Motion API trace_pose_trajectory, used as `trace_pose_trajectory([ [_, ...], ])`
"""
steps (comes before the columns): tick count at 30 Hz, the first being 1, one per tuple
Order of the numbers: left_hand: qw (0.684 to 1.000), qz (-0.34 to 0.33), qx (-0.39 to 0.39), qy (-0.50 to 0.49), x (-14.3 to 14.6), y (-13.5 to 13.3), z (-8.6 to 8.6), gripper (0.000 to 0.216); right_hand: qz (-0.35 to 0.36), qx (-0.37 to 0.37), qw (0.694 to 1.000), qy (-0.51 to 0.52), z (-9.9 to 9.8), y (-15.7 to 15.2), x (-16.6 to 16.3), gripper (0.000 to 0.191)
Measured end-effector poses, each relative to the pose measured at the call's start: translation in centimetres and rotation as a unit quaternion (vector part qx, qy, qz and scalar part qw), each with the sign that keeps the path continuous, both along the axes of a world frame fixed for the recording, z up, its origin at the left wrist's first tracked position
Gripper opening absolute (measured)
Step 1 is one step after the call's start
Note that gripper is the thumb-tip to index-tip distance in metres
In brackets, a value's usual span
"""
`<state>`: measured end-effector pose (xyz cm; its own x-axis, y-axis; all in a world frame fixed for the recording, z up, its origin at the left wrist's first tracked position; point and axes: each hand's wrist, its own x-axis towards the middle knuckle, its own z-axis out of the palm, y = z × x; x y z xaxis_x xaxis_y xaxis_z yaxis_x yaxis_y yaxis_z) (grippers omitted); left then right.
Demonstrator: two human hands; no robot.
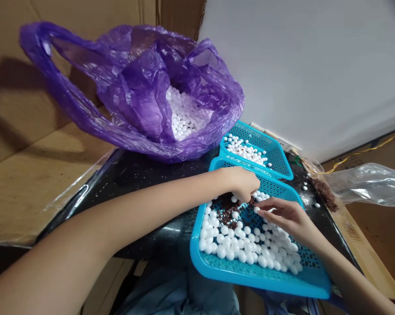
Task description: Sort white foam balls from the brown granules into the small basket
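Note:
Both hands work over a blue perforated plastic basket (259, 284) on the black tabletop. Many small white balls (243, 247) fill its near part, and loose dark brown bits (228, 210) lie at its far left. My left hand (245, 183) reaches in over the far side, curled closed with its fingertips down among the brown bits and balls; what it pinches is hidden. From the right comes my right hand (285, 214), thumb and fingertips closed on a single white ball (256, 210), close beside the left fingertips.
A large purple plastic bag (145, 100) of white balls stands open behind. Another blue basket (282, 159) with balls sits against the far one's rim. At the right lie a brown heap (325, 192), stray balls and a clear plastic bag (371, 183). Cardboard (16, 109) borders the left.

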<state>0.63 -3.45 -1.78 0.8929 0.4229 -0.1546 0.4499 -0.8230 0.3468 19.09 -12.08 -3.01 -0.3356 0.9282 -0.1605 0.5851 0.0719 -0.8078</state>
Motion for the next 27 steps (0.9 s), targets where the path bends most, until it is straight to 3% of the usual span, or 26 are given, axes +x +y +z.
trace_pose_trajectory([
  [2, 0.999, 0.004, 0.045, -0.023, 0.2, -0.1, -0.3, 0.019, -0.01, -0.014, 1.0, 0.005, 0.0, -0.5, -0.2, 0.018],
  [6, 0.998, -0.004, 0.053, -0.033, 0.5, -0.1, -0.8, 0.022, -0.061, -0.088, 0.992, 0.063, 0.4, -0.9, -0.3, 0.02],
  [13, 0.994, 0.061, -0.018, -0.09, 0.8, 0.1, -1.5, 0.017, -0.118, -0.221, 0.955, 0.16, 0.7, -1.1, -0.4, 0.022],
  [27, 0.993, 0.064, -0.007, -0.099, 0.9, -0.2, -1.5, 0.019, -0.122, -0.171, 0.974, 0.082, -1.0, -1.0, 0.0, 0.021],
])
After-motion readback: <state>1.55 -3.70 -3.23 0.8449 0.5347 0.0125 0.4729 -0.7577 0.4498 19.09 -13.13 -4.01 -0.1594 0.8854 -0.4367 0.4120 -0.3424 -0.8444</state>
